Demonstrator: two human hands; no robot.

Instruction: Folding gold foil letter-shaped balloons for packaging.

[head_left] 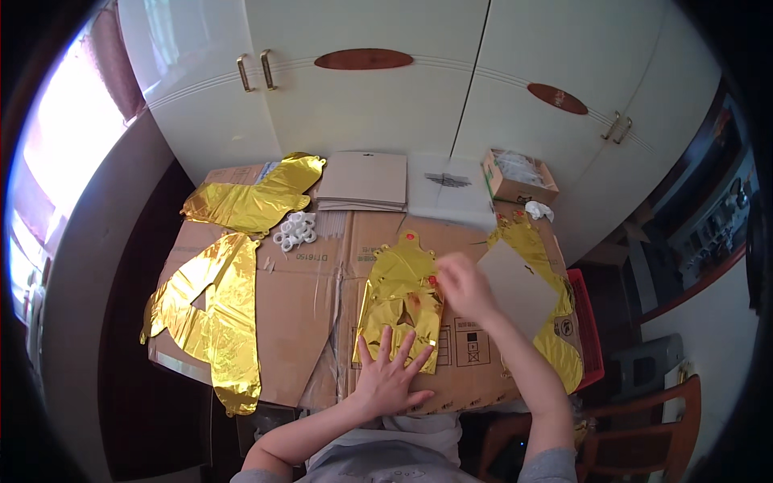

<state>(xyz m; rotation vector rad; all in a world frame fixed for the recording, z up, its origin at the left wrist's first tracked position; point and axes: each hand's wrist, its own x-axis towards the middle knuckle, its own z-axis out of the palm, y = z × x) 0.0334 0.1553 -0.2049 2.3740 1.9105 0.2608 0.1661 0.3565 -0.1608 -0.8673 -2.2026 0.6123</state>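
Note:
A flat gold foil balloon shaped like a letter [400, 298] lies in the middle of a cardboard-covered table [306, 298]. My left hand [389, 372] rests flat on its near end, fingers spread. My right hand [464, 287] hovers at the balloon's right edge, blurred, fingers loosely curled; whether it pinches the foil is unclear. A plain grey card sheet [519, 288] lies just right of that hand.
More gold foil balloons lie at the left [213, 314], back left [254, 200] and right edge [555, 322]. A bunch of white rings [295, 229], a stack of card sheets [362, 181], clear bags [448, 189] and a small open box [519, 179] sit at the back. White cabinet doors [386, 88] behind.

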